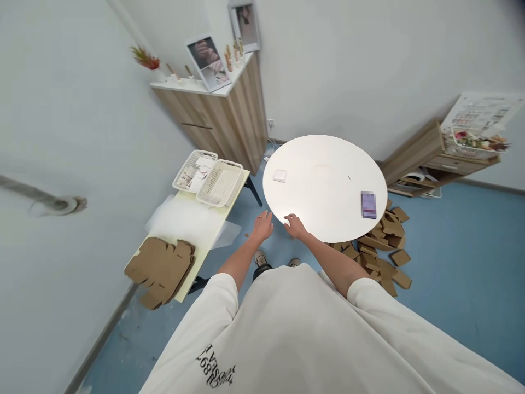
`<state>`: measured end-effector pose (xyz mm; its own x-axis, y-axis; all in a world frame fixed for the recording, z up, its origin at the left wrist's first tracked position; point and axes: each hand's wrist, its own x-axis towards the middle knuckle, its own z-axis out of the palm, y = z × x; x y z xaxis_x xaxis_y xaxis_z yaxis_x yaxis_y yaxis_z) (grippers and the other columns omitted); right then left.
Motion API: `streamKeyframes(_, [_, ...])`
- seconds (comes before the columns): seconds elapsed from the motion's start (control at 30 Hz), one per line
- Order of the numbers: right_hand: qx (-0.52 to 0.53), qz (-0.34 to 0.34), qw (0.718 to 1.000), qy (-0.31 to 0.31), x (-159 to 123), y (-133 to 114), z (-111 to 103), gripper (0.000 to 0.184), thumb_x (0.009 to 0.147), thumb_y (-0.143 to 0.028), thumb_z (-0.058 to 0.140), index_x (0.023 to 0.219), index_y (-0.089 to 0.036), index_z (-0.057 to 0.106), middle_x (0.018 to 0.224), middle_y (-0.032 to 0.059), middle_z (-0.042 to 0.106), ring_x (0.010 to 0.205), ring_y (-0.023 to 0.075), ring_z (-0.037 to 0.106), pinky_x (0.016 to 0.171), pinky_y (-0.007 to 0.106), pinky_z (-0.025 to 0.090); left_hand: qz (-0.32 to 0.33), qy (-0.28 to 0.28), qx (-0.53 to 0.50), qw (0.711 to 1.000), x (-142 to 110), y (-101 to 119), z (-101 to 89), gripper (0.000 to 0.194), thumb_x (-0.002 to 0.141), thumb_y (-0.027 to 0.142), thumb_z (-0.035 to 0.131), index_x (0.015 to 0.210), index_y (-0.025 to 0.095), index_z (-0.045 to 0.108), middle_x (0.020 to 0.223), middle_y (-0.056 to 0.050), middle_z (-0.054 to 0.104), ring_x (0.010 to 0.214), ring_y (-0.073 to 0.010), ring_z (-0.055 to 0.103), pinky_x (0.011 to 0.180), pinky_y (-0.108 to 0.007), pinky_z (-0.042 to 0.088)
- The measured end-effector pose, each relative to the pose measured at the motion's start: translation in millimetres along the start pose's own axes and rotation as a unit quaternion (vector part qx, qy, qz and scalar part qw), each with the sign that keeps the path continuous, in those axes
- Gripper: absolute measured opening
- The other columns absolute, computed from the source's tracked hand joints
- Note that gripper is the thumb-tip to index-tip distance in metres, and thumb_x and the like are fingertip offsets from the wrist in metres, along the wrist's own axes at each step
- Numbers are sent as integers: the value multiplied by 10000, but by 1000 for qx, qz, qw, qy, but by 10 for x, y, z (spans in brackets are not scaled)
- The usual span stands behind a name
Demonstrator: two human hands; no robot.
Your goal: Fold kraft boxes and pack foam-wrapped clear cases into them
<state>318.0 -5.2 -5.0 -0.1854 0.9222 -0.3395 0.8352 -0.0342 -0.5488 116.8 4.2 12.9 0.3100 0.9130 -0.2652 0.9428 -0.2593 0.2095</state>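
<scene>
My left hand (263,225) hangs in the air between the two tables, its fingers apart and nothing in it. At the near left edge of the round white table (320,158) is my right hand (294,225), fingers spread and bent, holding nothing that I can see. Whether it touches the tabletop I cannot tell. A small white square item (279,175) lies on the table's left part. Toward the right edge rests a blurred purple item (368,204).
On the left, a narrow pale table (205,262) carries two white baskets (220,183), clear plastic sheeting (180,219) and flat cardboard (162,268). Small cardboard boxes (385,268) are heaped on the floor at right. A wooden cabinet (246,109) and a low shelf (418,148) stand behind.
</scene>
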Motion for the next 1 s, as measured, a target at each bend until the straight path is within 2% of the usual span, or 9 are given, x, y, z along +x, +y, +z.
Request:
streamKeyframes(0.17, [-28, -79, 996, -35, 140, -600, 329, 452, 984, -275, 528, 1428, -196, 549, 1491, 152, 459, 1351, 281, 470, 1103, 390, 402, -74, 34, -20, 997, -527, -510, -70, 554, 980, 283, 458, 1522, 190, 387, 1618, -155, 351, 1464, -316, 368, 1169, -463, 319])
streamKeyframes(0.3, [-59, -149, 985, -63, 244, -1258, 719, 458, 987, -280, 514, 1434, -186, 545, 1473, 157, 473, 1352, 284, 466, 1118, 413, 391, -137, 58, -51, 988, -1038, -1085, -60, 545, 983, 296, 477, 1510, 184, 395, 1591, -161, 379, 1446, -319, 383, 1161, -448, 315])
streamKeyframes(0.43, [-86, -207, 972, -76, 293, -1967, 1239, 449, 990, -275, 491, 1427, -193, 555, 1478, 145, 476, 1342, 280, 476, 1120, 409, 390, -200, 91, -69, 973, -1663, -1801, -1, 496, 987, 325, 502, 1458, 186, 442, 1469, -158, 494, 1371, -314, 456, 1124, -424, 354])
streamKeyframes(0.53, [-104, -245, 960, -86, 288, -2493, 1688, 439, 986, -263, 484, 1411, -197, 573, 1468, 134, 495, 1332, 283, 483, 1106, 406, 405, -248, 96, -81, 961, -2179, -2367, 66, 465, 993, 345, 502, 1427, 183, 460, 1420, -158, 521, 1319, -307, 494, 1094, -417, 377])
streamKeyframes(0.73, [-152, -317, 930, -111, 212, -3433, 2528, 449, 953, -208, 516, 1396, -212, 589, 1457, 120, 519, 1284, 285, 499, 1056, 412, 434, -324, 37, -105, 940, -3076, -3379, 354, 536, 954, 444, 583, 1410, 193, 454, 1485, -176, 463, 1360, -330, 460, 1113, -445, 354])
streamKeyframes(0.87, [-186, -340, 912, -133, 147, -3821, 2904, 447, 953, -206, 514, 1391, -238, 591, 1442, 97, 536, 1263, 278, 495, 1040, 404, 432, -331, -11, -106, 937, -3419, -3762, 588, 645, 850, 510, 719, 1363, 194, 489, 1565, -190, 391, 1423, -352, 403, 1157, -463, 307])
streamKeyframes(1.0, [-225, -346, 898, -149, 118, -3985, 3090, 453, 953, -194, 496, 1395, -234, 588, 1441, 95, 543, 1283, 279, 470, 1043, 402, 411, -311, -25, -121, 942, -3537, -3926, 633, 615, 832, 488, 744, 1325, 184, 537, 1586, -187, 380, 1430, -341, 410, 1160, -449, 325])
